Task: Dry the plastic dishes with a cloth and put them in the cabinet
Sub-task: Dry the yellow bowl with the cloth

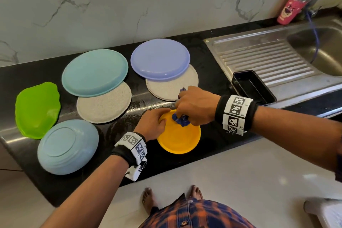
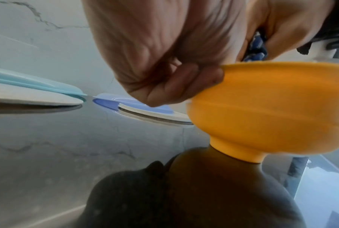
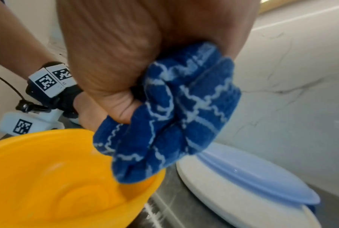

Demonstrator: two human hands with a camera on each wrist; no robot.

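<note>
Kitchen counter (image 1: 185,161), seen from above. The yellow bowl (image 1: 179,135) stands upright on its foot on the black counter, near the front edge, right of centre. The left hand (image 1: 150,123) pinches the bowl's left rim, fingers curled over the edge, as the left wrist view shows. The right hand (image 1: 196,105) is fisted around a bunched blue cloth (image 1: 180,119), whose lower folds hang at the bowl's far rim; whether the cloth touches the inner wall cannot be told from these views.

Farther back, a lilac plate (image 1: 160,59) overlaps a speckled white plate (image 1: 166,89), just beyond the right hand. To their left, a teal plate (image 1: 94,72) overlaps a second white plate (image 1: 103,103). At the near left lies an upturned blue bowl (image 1: 67,146), with a green leaf-shaped dish (image 1: 37,109) beside it at the far left edge.

To the right, a black tray (image 1: 253,87) rests at the near corner of the steel drainboard (image 1: 262,55), which adjoins the sink (image 1: 320,48). A pink cup (image 1: 287,11) stands against the marble wall (image 1: 129,2).
</note>
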